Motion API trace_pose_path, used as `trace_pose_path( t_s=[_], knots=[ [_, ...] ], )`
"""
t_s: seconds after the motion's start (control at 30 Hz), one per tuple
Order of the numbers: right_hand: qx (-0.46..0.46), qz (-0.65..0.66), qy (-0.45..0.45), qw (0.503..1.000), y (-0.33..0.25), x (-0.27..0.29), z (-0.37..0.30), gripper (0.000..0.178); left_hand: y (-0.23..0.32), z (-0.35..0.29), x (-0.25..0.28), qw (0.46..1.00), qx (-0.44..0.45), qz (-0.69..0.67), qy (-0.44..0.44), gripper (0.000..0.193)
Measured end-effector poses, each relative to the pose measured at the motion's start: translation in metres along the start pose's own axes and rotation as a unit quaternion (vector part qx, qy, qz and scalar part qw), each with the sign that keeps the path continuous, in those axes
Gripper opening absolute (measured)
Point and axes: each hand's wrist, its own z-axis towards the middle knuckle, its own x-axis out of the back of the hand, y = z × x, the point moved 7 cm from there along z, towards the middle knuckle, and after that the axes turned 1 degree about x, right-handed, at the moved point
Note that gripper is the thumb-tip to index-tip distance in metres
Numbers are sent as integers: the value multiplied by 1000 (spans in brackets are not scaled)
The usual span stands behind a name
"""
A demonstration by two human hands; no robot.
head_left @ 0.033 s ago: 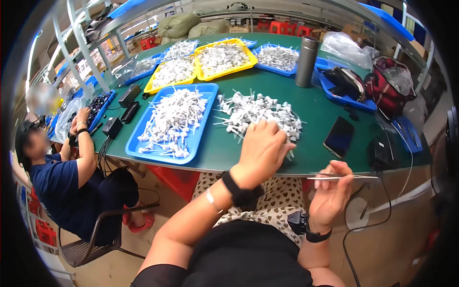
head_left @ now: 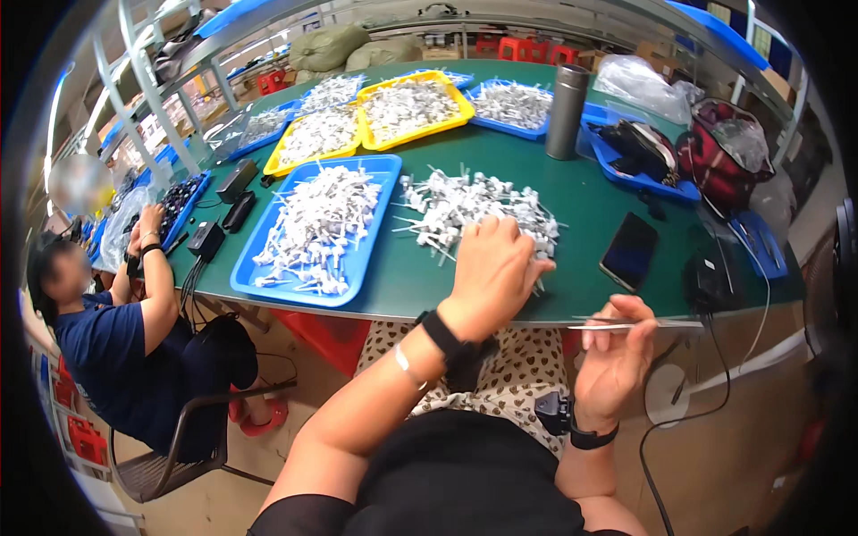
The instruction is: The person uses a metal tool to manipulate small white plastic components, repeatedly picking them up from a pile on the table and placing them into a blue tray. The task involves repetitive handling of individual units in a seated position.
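Note:
My left hand (head_left: 493, 272) is over the near side of a loose pile of small white plastic parts with thin stems (head_left: 478, 204). Its fingers are curled down into the pile and the thumb points right; the fingertips are hidden, so what they grip cannot be made out. Off the table's front edge, my right hand (head_left: 617, 357) is closed on thin metal tweezers (head_left: 666, 323) held level, tips to the left. Left of the pile, a blue tray (head_left: 365, 268) holds many more white parts (head_left: 322, 223).
Farther back stand yellow trays (head_left: 418, 143) and blue trays of similar parts. A grey metal flask (head_left: 567, 114), a phone (head_left: 629, 253), a blue tray with a pouch (head_left: 693, 194) and a dark red bag (head_left: 726, 156) lie right. A co-worker (head_left: 103, 330) sits left.
The view has shifted slightly, moving the table a little up and left in the picture. My left hand sits slightly farther right against the pile; my right hand still holds the tweezers.

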Motion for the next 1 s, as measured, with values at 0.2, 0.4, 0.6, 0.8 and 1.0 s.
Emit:
trace_pose_path(
  t_s=[0.2,0.4,0.6,0.8,1.0],
  knots=[
    [-43,18,13,999,4,6,5,42,-15,15,-44,992,76,90,-51,35],
    [-70,36,18,997,8,2,1,40,-49,3,-42,967,217,-132,-35,25],
    [-98,-4,-12,995,20,-7,-4,38,-55,-20,-18,900,258,-349,-24,22],
    [-115,-31,-57,991,31,-23,-12,36,-41,-72,21,762,358,-532,-90,20],
    [-167,-136,-195,957,55,-47,-33,26,-37,-170,30,696,447,-552,-107,20]
  ],
)
